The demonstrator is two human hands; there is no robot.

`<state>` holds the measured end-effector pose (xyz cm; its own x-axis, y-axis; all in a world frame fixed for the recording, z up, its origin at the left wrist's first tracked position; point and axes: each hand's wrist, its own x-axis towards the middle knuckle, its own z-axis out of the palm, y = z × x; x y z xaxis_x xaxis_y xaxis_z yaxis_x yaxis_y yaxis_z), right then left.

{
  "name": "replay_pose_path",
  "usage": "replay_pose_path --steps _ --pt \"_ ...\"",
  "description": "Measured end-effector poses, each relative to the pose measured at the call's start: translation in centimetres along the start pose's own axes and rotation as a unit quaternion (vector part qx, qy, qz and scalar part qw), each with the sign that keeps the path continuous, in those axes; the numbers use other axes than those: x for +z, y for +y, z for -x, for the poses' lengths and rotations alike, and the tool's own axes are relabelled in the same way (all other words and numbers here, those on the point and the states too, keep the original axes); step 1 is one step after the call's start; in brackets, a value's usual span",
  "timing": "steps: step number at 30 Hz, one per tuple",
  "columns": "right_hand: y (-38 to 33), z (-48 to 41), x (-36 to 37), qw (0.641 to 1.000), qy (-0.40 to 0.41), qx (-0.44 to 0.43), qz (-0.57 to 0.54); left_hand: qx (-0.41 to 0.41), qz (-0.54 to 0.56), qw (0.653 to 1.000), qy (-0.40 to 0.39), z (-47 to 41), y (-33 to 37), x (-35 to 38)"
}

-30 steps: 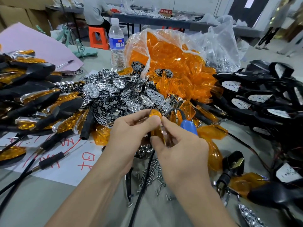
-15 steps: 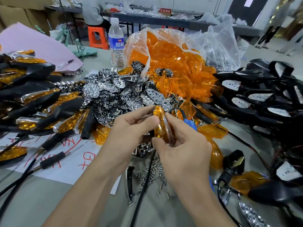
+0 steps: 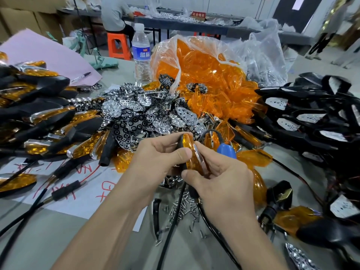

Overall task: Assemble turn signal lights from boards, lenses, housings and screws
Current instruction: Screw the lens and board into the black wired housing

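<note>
Now, left hand (image 3: 157, 162): grip pinching amber plastic lens (image 3: 191, 155) against black housing (image 3: 180, 141)
right hand (image 3: 224, 178): grip pinching the lens's lower end

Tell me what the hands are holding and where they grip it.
Both hold one turn signal light. The left hand grips its upper end, thumb on the amber lens; the right hand pinches its lower end at the lens edge.

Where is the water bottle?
In the head view, the water bottle stands at the far middle of the table, just left of the bag of orange lenses and behind the pile of shiny silver pieces.
</note>
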<state>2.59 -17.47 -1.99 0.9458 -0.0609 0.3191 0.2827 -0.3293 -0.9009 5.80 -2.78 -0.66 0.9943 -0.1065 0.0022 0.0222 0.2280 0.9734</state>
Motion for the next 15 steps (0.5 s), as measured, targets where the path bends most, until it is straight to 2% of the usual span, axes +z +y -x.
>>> replay_pose_path --steps 2,4,6,8,11,13,15 --pt "-0.5 0.5 0.9 0.99 0.058 -0.062 0.113 0.01 0.003 1.0 0.016 0.1 -0.2 0.7" --pt "-0.9 0.6 1.3 0.979 0.082 -0.106 0.155 0.022 0.058 0.998 0.027 0.0 0.0 1.0" --pt "-1.1 -0.2 0.8 0.993 0.021 -0.083 0.079 0.018 0.105 0.994 0.038 -0.3 0.3 0.8" --pt "-0.7 -1.1 -0.2 0.999 -0.014 0.0 -0.037 0.011 0.128 0.992 0.011 -0.5 0.2 0.5" --pt "0.2 -1.6 -1.6 0.992 -0.068 0.088 -0.06 0.026 0.139 0.988 -0.054 -0.5 0.0 0.3" --pt "0.1 -1.6 -1.7 0.984 -0.128 0.083 -0.093 0.051 0.14 0.985 -0.087 -0.5 0.2 -0.1" --pt "-0.3 -1.4 -1.5 0.987 -0.123 0.046 -0.092 0.073 0.111 0.986 -0.103 -0.6 0.5 -0.7"
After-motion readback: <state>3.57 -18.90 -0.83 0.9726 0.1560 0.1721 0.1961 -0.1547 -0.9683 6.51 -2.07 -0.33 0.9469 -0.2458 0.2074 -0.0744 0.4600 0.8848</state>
